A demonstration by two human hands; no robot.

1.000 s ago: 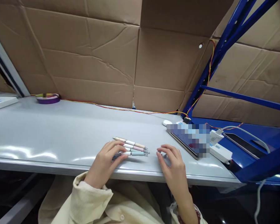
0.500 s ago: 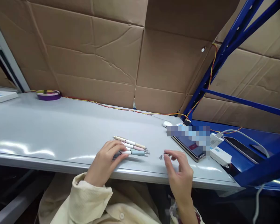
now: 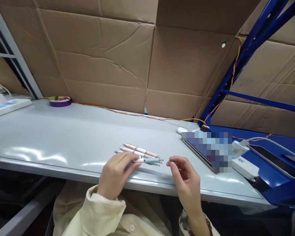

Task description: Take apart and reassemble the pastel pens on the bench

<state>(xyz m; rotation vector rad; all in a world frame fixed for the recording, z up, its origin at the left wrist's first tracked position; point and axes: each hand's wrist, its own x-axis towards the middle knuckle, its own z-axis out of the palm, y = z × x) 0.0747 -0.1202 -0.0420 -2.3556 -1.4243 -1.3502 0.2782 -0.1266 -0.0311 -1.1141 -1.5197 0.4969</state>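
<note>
Left hand (image 3: pixel 118 172): fingers are gripping blue-and-white pen (image 3: pixel 149 160) over bench (image 3: pixel 93 131), beside other pens (image 3: pixel 142 150) | pen: long axis running left-to-right, tip pointing toward right hand (image 3: pixel 170 161), just apart | right fingers: seemingly pinching small grey piece (image 3: pixel 169 161)

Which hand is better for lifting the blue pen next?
Probably the left hand: its thumb side pinches the blue pen, while the right hand sits apart from it.
</note>
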